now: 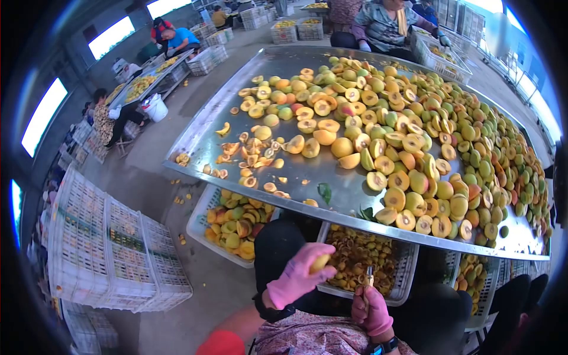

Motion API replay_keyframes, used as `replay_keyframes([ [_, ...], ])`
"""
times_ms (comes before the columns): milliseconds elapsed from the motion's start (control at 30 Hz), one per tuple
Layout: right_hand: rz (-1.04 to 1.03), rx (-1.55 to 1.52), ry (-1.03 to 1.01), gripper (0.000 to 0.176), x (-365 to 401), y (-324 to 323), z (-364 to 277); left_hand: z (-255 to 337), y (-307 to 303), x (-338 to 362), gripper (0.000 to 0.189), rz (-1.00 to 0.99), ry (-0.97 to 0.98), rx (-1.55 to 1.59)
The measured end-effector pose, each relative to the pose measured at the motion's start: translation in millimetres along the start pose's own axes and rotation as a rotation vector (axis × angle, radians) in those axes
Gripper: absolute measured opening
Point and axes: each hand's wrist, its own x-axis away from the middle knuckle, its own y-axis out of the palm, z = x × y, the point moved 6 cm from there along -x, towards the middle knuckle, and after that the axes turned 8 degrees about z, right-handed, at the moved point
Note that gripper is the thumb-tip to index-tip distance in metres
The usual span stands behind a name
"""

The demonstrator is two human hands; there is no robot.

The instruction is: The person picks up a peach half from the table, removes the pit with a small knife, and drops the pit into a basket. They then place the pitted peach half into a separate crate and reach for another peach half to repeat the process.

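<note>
In the head view my left hand (pixel 300 273), in a pink glove, is closed around a yellow peach half (pixel 320 264) above my lap. My right hand (pixel 371 310), also pink-gloved, grips a small tool with a pale handle and metal tip (pixel 370 275), its tip pointing up. Behind both hands sits a white crate (pixel 406 275) holding brown pits and scraps. A metal table (pixel 307 195) stands in front of me, covered with many cut peach halves (pixel 378 180), several showing their pits. Loose pits and scraps (pixel 253 155) lie at its left.
A crate of peach pieces (pixel 204 234) stands under the table's left end, another crate (pixel 482 296) at the right. Stacked white crates (pixel 112 248) rise at my left. Across the table sits a person (pixel 387 26); other people work at a table (pixel 142 86) further back.
</note>
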Motion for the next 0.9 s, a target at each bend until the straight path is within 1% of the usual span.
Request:
replay_keyframes([
  [33,0.002,0.01,0.005,0.031,-0.6,1.6,0.3,4.9,3.8,1.1,0.044,-0.008,0.143,0.004],
  [67,0.017,0.03,0.011,0.03,-0.7,3.0,0.4,-5.4,8.2,6.7,0.051,-0.052,0.036,0.092],
  [167,0.069,0.071,-0.014,0.03,1.3,8.1,-2.6,-49.3,21.7,17.6,0.056,0.052,-0.54,0.974],
  [200,0.088,0.098,-0.015,0.032,2.6,10.5,-3.8,-41.2,18.0,11.8,0.058,0.059,-0.546,1.112],
  [233,0.093,0.133,-0.028,0.032,3.4,13.6,-5.0,-36.4,13.7,11.2,0.055,0.072,-0.571,1.173],
  [300,0.09,0.2,-0.039,0.033,3.9,22.0,-4.2,-33.5,8.0,12.4,0.055,0.071,-0.573,1.122],
  [400,0.07,0.356,-0.057,0.036,2.7,32.7,-4.9,-38.2,5.8,17.8,0.055,0.08,-0.632,1.115],
  [500,0.042,0.593,-0.032,0.035,9.6,52.4,-4.5,-36.5,1.4,20.1,0.054,0.132,-0.551,0.917],
  [533,-0.049,0.585,-0.031,0.033,11.0,60.7,0.6,-35.4,2.4,21.5,0.054,0.143,-0.533,0.866],
  [567,-0.045,0.612,0.019,0.035,11.9,66.7,6.0,-33.9,4.6,22.2,0.053,0.149,-0.514,0.816],
  [633,-0.088,0.653,-0.065,0.038,13.3,87.8,4.7,-29.6,11.3,22.5,0.052,0.152,-0.458,0.711],
  [700,-0.092,0.65,-0.025,0.036,10.3,85.0,10.2,-23.1,19.5,22.0,0.05,0.149,-0.383,0.595],
  [767,-0.062,0.663,0.024,0.036,10.5,81.9,12.4,-17.2,26.5,20.6,0.048,0.223,-0.398,0.628],
  [800,-0.083,0.664,0.055,0.044,11.8,77.3,13.1,-16.3,28.8,20.6,0.047,0.253,-0.398,0.659],
  [900,-0.105,0.666,0.039,0.044,14.2,72.7,20.0,-12.7,32.6,19.2,0.047,0.349,-0.399,0.67],
])
